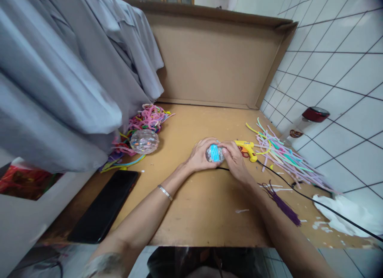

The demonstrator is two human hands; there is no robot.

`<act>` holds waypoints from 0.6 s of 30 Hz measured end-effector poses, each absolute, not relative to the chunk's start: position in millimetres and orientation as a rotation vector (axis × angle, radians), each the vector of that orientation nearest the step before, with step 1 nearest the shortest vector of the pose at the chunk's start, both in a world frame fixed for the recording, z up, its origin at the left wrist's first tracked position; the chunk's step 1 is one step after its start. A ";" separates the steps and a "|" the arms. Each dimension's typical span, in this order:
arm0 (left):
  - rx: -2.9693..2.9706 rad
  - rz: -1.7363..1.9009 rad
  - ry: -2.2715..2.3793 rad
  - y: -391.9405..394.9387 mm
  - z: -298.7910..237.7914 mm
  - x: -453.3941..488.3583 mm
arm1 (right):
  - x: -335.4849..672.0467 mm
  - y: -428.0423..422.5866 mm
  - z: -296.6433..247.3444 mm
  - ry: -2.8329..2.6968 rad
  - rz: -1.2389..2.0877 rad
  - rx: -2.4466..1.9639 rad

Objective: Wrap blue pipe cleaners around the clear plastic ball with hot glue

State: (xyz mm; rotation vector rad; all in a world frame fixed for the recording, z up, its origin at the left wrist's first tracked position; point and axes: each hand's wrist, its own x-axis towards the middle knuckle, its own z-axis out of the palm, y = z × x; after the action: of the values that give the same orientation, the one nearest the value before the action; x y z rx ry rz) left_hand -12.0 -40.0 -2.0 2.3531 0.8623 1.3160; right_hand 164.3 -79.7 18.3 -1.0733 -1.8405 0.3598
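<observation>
the left hand [198,155] and right hand [235,161] clasp a clear ball [214,153] with a blue label at the middle of the worktop [191,214], fingers wrapped on it from both sides. a yellow glue gun [247,148] lies just beside the right hand, pipe cleaners [284,156] beyond.

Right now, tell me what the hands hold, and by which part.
Both grip one clear ball with a blue label. The left hand cups its left side and the right hand wraps its right side.
</observation>
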 end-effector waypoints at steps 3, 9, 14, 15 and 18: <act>2.359 1.307 0.866 -39.6 -1.9 -12.3 | 164.4 -79.6 18.5 -1.843 0.364 -1.070; 2.379 1.293 0.863 -38.5 -2.8 -12.9 | 164.7 -79.7 18.7 -1.844 0.369 -1.067; 2.382 1.286 0.870 -37.8 -3.5 -12.8 | 164.2 -80.1 18.4 -1.834 0.371 -1.066; 2.383 1.290 0.870 -37.7 -3.7 -12.7 | 164.2 -80.1 18.2 -1.833 0.371 -1.065; 2.384 1.308 0.851 -37.3 -4.3 -12.7 | 164.3 -80.0 17.9 -1.832 0.372 -1.063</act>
State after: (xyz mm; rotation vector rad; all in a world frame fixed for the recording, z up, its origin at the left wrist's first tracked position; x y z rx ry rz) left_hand -12.7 -37.3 -4.3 2.3839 0.8510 1.3080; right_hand 164.3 -80.0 17.9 -1.0628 -1.8319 0.3720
